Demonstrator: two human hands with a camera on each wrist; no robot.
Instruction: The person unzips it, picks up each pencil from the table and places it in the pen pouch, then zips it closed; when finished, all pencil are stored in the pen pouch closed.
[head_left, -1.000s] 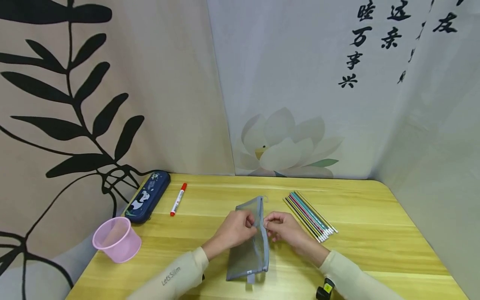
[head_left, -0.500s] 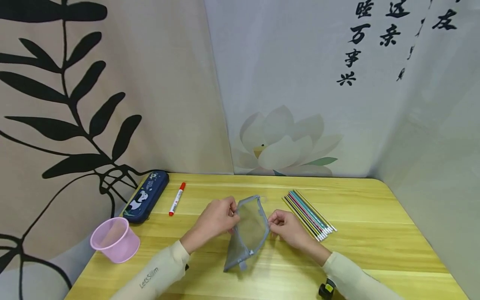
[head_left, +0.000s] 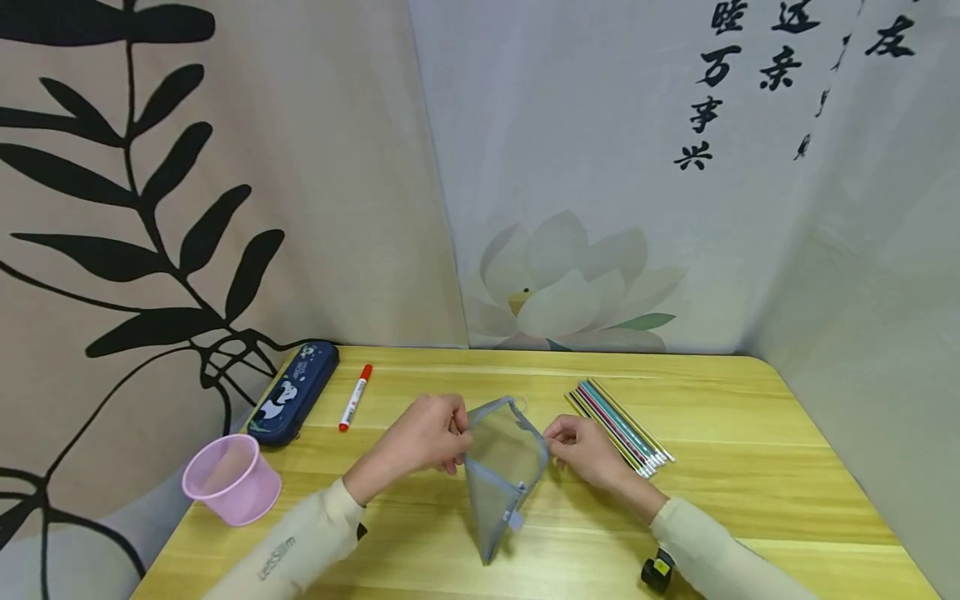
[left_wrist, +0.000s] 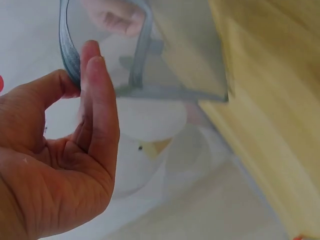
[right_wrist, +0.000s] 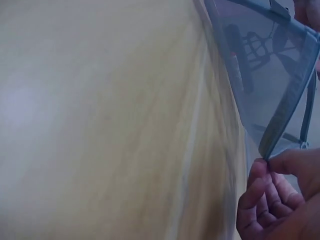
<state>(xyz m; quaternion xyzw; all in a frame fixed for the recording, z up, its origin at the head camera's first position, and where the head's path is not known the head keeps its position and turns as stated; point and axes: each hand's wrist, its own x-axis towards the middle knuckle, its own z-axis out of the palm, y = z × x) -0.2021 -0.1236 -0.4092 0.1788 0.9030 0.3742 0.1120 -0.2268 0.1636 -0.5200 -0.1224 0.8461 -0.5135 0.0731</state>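
Note:
A grey-blue see-through mesh zipper pouch (head_left: 495,492) is held up over the table with its mouth spread wide. My left hand (head_left: 429,433) pinches the left edge of the opening between thumb and fingers; in the left wrist view the thumb and fingertips (left_wrist: 92,65) meet on the zipper band. On the other side my right hand (head_left: 585,450) pinches the right edge, and the right wrist view shows thumb and finger closed on the pouch's rim (right_wrist: 267,150). Through the mesh, nothing is seen inside the pouch. Just beyond the right hand lies a row of several pencils (head_left: 618,425).
On the left stand a pink cup (head_left: 236,487), tilted in view, and a dark blue pencil case (head_left: 294,393) with a panda print. A red-capped marker (head_left: 356,398) lies beside the case. The wooden table (head_left: 750,467) ends at a curtain (head_left: 360,167) behind.
My left hand has moved left from the pouch's middle to its left edge, and the mouth has spread from nearly flat to wide. My right hand has shifted slightly right.

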